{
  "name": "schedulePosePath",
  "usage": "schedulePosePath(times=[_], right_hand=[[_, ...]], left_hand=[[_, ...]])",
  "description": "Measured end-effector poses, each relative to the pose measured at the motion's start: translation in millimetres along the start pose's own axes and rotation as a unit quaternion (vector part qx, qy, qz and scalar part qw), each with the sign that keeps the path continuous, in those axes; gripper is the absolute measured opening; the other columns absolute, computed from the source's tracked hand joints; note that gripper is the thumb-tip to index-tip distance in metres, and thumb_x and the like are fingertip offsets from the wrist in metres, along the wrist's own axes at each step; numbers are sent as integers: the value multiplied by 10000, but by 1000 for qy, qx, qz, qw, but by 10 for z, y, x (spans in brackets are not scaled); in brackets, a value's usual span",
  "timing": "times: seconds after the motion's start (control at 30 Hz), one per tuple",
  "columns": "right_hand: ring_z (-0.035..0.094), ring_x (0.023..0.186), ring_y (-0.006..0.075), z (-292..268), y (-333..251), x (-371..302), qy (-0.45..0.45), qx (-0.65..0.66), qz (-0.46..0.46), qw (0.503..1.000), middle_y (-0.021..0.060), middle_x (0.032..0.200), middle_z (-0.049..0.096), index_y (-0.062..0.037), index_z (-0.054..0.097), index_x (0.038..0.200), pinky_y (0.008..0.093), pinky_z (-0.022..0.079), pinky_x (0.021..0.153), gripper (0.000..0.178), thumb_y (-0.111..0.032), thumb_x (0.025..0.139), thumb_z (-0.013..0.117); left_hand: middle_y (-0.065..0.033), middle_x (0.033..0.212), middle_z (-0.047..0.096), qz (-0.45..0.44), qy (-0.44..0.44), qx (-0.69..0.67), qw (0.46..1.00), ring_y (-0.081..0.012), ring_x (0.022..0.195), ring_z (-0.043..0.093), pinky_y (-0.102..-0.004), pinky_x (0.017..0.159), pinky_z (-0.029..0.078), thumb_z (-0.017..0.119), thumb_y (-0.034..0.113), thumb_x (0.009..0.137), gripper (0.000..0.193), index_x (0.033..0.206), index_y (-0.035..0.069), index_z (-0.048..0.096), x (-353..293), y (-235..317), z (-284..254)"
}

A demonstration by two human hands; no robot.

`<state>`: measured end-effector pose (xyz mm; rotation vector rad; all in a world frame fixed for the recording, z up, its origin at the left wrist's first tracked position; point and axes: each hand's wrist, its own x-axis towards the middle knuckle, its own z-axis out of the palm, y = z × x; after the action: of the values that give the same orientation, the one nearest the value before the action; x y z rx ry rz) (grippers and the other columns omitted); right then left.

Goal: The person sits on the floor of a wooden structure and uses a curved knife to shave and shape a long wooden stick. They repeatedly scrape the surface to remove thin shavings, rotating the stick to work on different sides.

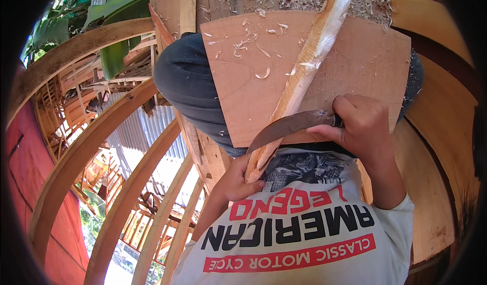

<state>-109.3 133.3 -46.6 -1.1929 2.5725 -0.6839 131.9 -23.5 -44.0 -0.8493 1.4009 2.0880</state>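
Note:
My right hand [362, 125] is closed around the dark handle of a curved knife [290, 127]. Its broad blade lies across a long, partly peeled wooden stick [308, 64], with the tip pointing left toward my other hand. With its fingers wrapped around the stick's near end, my left hand [236, 181] sits close to the blade tip. The stick slants away up to the right, pale and freshly cut along its length. Under it, a flat wooden board [253, 100] rests on my lap, with several curled shavings on it.
Beyond the board, a heap of wood shavings [307, 1] covers planks. Curved wooden ribs [119, 117] stand to my left, with gaps showing corrugated sheets [147, 130] and timber far below. Curved planks [423, 193] rise at my right. A large green leaf [119, 11] hangs at the far left.

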Motion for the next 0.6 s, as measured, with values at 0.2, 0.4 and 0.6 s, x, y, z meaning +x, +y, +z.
schedulePosePath(times=[0.2,0.4,0.6], right_hand=[[501,447,272,-12,-32,-14,7,0,6,1000,81,507,470,-80,496,583,341,380,418,480,-483,703,728],[494,441,266,-119,217,133,71,58,183,979,85,511,465,-77,529,608,345,377,421,456,-475,717,724],[515,451,264,-40,44,52,3,-28,64,998,85,517,483,-75,505,596,342,387,418,489,-504,705,715]], left_hand=[[25,683,400,-1,-8,10,1000,-96,623,374,-249,581,307,674,389,694,509,973,8,485,32,-123,-12],[-29,841,460,-4,-25,4,1000,-131,769,424,-269,698,328,671,324,678,531,1052,-1,480,21,-48,0],[-131,1107,567,-5,-51,57,997,-200,1037,516,-317,920,377,660,201,661,658,1245,-27,460,0,-75,-111]])
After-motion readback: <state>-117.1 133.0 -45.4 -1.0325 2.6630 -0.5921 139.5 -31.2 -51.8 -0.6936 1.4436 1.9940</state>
